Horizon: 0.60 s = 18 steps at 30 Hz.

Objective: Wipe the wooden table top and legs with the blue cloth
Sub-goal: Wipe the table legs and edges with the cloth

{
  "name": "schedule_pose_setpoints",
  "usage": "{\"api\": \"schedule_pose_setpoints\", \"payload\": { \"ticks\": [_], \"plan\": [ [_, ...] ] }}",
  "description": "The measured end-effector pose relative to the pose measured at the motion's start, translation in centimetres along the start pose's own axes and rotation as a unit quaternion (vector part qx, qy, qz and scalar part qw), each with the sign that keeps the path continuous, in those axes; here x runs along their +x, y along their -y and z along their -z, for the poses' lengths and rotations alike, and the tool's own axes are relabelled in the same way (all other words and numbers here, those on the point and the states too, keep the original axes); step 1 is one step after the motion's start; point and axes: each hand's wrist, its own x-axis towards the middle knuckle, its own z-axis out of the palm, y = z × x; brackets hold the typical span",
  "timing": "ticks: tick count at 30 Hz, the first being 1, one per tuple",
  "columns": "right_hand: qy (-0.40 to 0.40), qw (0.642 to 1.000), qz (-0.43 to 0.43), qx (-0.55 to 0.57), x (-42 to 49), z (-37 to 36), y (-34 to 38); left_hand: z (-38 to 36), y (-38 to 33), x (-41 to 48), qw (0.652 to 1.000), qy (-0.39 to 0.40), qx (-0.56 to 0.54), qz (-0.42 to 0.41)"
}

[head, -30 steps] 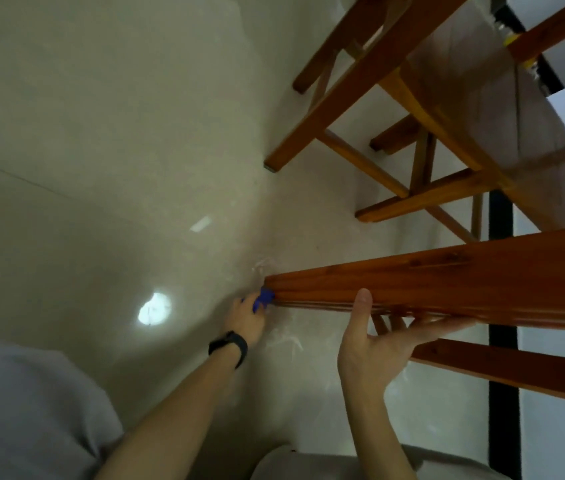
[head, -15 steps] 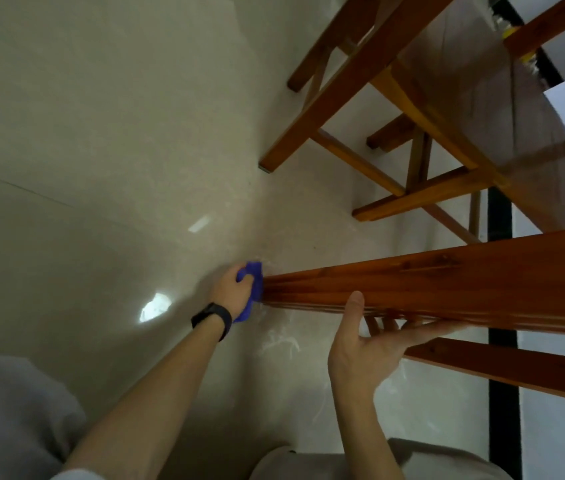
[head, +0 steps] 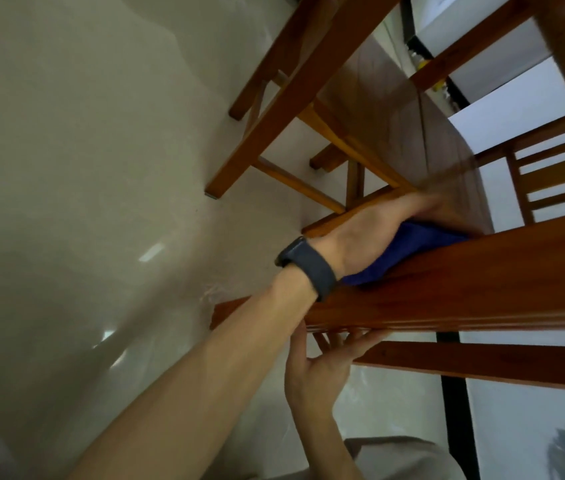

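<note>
A reddish wooden table leg runs from the floor at centre left out to the right edge. My left hand, with a dark band on its wrist, holds the blue cloth against the upper face of this leg, well away from the leg's foot. The fingertips are blurred and partly hidden behind the wood. My right hand holds the same leg from beneath, near its foot. Its fingers reach behind the wood, and its thumb is partly covered by my left forearm.
A second wooden rail lies just below the leg. Chair legs and stretchers stand on the glossy beige floor beyond. A slatted chair back is at right, and a black strip crosses the floor there.
My left hand has slid the blue cloth from the leg's foot up along the leg to the right. My right hand has kept its hold on the leg.
</note>
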Motion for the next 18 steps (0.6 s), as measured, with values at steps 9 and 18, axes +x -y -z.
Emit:
{"api": "schedule_pose_setpoints", "payload": {
  "ticks": [9, 18],
  "plan": [
    [0.089, 0.995, 0.032, -0.024, -0.1, 2.5, 0.1, 1.7, 6.2, -4.3, 0.978, -0.115, 0.159, 0.077],
    [-0.056, 0.991, 0.057, 0.111, 0.8, 8.3, 6.0, 0.2, 1.3, -5.2, 0.972, -0.111, 0.184, 0.092]
  ]
}}
